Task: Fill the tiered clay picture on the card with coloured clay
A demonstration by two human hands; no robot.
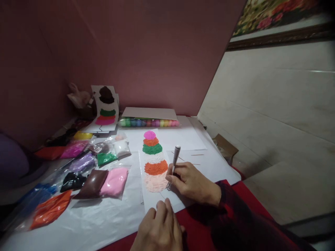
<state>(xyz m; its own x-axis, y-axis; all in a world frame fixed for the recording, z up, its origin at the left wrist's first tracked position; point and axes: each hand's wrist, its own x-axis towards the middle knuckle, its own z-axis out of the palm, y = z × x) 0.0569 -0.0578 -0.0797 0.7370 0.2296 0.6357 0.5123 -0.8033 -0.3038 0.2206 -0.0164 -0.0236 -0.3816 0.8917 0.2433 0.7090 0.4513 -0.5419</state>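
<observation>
My right hand [190, 183] grips a grey pen-like tool [176, 156], its tip down at the right edge of the peach band of a clay picture. That picture is a white card [151, 204] bearing stacked textured bands [155, 161]: pink on top, then orange, green, white, orange and peach. My left hand [159, 228] rests at the card's near edge with fingers curled together, its back toward me; nothing shows in it.
Bags of coloured clay [87, 170] lie left of the card: pink, brown, black, orange, purple, green, white, yellow. A second clay picture [105, 106] leans against the pink wall. A tube of coloured balls [149, 122] lies behind. A small cardboard box [225, 146] sits right.
</observation>
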